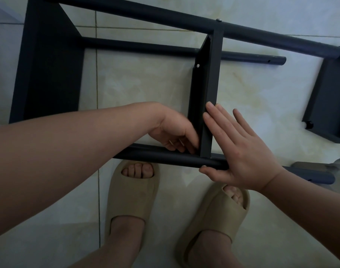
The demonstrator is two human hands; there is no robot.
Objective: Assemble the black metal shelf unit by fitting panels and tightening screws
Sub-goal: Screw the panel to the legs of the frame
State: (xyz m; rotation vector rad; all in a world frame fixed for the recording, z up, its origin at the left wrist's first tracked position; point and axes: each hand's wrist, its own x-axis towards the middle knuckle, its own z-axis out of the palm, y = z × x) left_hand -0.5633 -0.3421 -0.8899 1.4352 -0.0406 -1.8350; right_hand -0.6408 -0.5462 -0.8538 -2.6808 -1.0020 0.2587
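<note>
The black metal shelf unit lies on its side on the tiled floor. Its middle panel [208,84] stands between the far tube [165,18] and the near tube [165,156]. My left hand [177,132] reaches under the panel's left side where it meets the near tube, fingers curled against the inner face; I cannot see whether it holds anything. My right hand [237,149] lies flat with straight fingers against the panel's right face, thumb on the near tube. A screw head [197,65] shows on the panel, another [218,20] on the far tube.
A large panel [47,64] closes the frame at the left. A third panel [327,101] hangs at the right end. A loose-ended tube [262,58] lies behind. My feet in beige slippers [132,194] stand just below the near tube.
</note>
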